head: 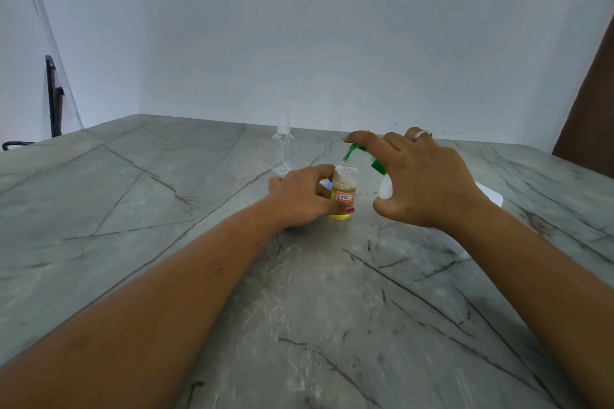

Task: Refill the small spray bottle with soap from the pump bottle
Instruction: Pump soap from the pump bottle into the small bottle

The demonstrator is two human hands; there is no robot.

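A small clear bottle (344,189) holding yellow liquid, with a red-framed label, stands open on the marble table (166,209). My left hand (302,197) grips its body from the left. My right hand (425,176) covers a white pump bottle (385,190); its fingers lie on the green pump head (352,150), whose spout sits right over the small bottle's mouth. Most of the pump bottle is hidden behind my right hand.
A clear spray cap with a dip tube (283,149) lies farther back on the table, left of the bottles. Something flat and white (491,196) shows behind my right hand. A wall stands close behind the table's far edge.
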